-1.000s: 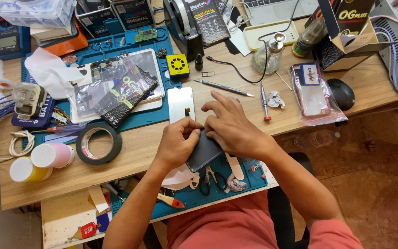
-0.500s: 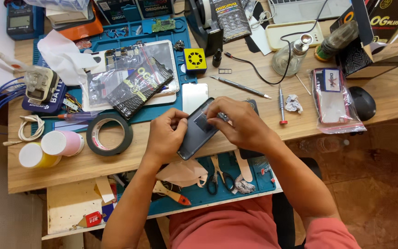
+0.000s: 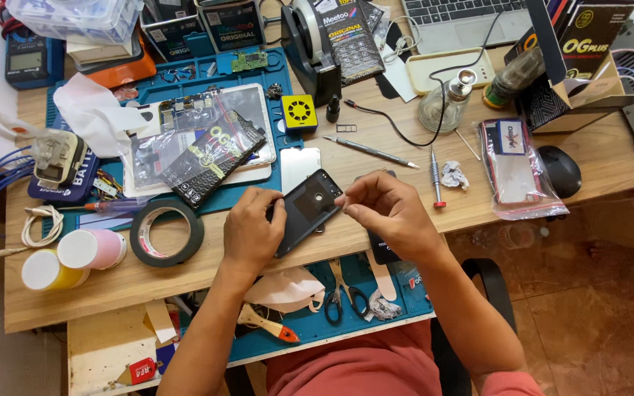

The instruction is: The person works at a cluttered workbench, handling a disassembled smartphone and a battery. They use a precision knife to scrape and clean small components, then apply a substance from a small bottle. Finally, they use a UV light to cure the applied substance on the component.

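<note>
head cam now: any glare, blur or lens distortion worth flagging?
Head view: even, soft light with faint shadows; mild glare on the clear plastic bag over the blue mat; both the left hand and right hand on the dark phone back cover look sharp, no motion blur; wide-angle bowing shows along the wooden desk edge; the bright white surface at far left is overexposed.

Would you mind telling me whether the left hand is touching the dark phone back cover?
Touching. The head view shows the left hand gripping the dark phone back cover along its left edge, with the fingers wrapped over that edge and no gap visible.
</note>
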